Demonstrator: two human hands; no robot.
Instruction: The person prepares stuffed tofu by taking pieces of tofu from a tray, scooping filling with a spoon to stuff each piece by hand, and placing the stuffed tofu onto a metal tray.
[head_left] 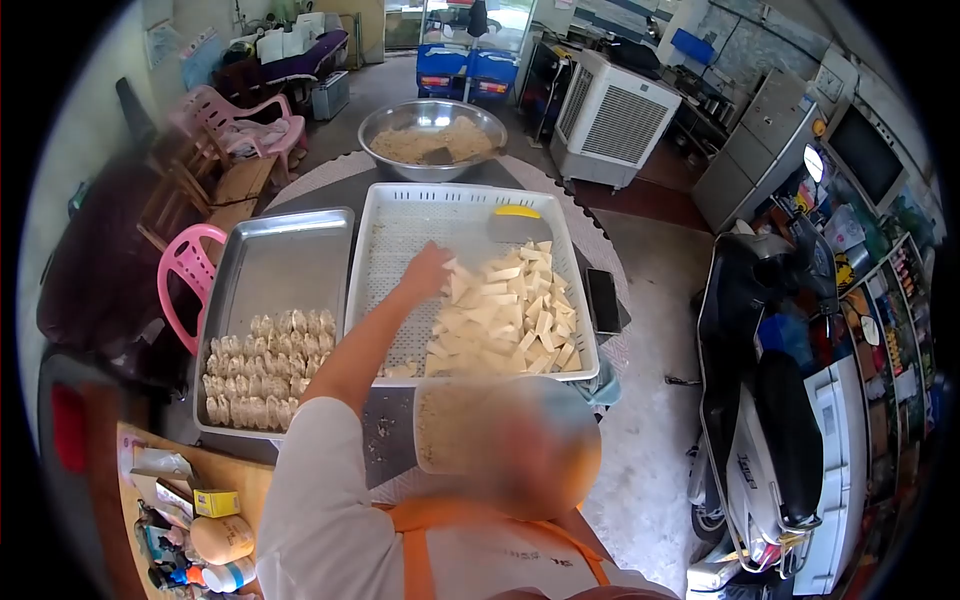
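Note:
My left hand (430,268) reaches over a white perforated tray (385,250), at the upper left edge of a heap of pale wedge-shaped pieces (505,310) that look like cut tofu. Its fingers touch or hover just above the nearest pieces; whether one is held is unclear. A blurred shape at the bottom centre hides my right hand. Beside that shape, part of a container (432,430) with brownish contents shows. Left of the white tray, a metal tray (285,250) carries several rows of pale, bunched pieces (268,365). A yellow-handled scraper (517,212) lies inside the white tray's far end.
A steel bowl (375,135) of crumbly tan filling stands beyond the trays. A phone (603,300) lies to their right. Pink chairs (185,265) stand on the left, a scooter (785,420) on the right, and an air cooler (615,120) behind. Jars (222,540) crowd a side table.

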